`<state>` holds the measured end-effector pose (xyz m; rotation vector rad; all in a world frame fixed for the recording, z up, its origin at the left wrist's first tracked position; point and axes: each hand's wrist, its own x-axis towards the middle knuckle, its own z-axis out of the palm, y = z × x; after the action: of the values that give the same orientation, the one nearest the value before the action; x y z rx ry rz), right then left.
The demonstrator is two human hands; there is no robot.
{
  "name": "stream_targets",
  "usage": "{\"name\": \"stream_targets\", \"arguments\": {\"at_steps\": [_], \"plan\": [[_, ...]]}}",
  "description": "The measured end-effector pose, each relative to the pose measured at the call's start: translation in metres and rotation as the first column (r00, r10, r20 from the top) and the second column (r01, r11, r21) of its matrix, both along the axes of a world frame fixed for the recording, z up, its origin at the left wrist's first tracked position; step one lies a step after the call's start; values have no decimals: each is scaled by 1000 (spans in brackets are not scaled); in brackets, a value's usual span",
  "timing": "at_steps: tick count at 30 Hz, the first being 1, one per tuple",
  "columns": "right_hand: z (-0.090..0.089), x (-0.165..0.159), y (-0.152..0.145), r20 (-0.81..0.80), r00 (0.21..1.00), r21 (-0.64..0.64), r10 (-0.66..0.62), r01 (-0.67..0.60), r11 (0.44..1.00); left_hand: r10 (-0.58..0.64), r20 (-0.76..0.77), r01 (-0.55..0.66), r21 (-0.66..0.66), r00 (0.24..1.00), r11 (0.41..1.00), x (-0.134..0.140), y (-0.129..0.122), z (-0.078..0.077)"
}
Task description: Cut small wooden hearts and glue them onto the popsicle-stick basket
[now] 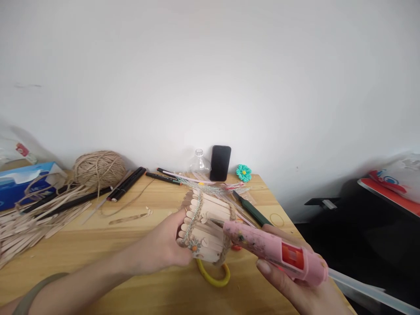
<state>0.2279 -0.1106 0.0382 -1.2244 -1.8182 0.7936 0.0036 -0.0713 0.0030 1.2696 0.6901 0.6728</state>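
My left hand (169, 243) is closed around one end of a holder made of popsicle sticks (213, 236), which lies tilted above the table. Braided twine runs round both of its ends, and a small grey flower with an orange centre (194, 246) sits near the left rim. In my right hand (288, 280) is a pink hot glue gun (272, 247) with a clear glue stick (370, 293) out of its back. The gun's nozzle points at the sticks on the holder's side; whether it touches them I cannot tell. Yellow-handled scissors (215, 283) lie partly hidden under the holder.
A twine ball (99, 168), blue tissue box (31, 183) and loose popsicle sticks (29, 232) are at left. Black markers (127, 183), a clear bottle (198, 162), a phone (220, 163) and a teal flower (243, 173) stand or lie near the wall. A dark green cutter (252, 209) lies right.
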Motion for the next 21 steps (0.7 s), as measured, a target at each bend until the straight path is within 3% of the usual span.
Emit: {"name": "stream_targets", "arguments": {"at_steps": [4, 11, 21], "plan": [[2, -3, -1, 49, 996, 11, -79, 78, 997, -9, 8, 9, -24, 1000, 1000, 2, 0, 3], [3, -1, 2, 88, 996, 8, -7, 7, 1000, -9, 43, 10, -35, 999, 999, 1, -3, 1], [5, -2, 3, 136, 990, 6, -28, 28, 1000, -10, 39, 11, -37, 999, 999, 1, 1, 4]]}}
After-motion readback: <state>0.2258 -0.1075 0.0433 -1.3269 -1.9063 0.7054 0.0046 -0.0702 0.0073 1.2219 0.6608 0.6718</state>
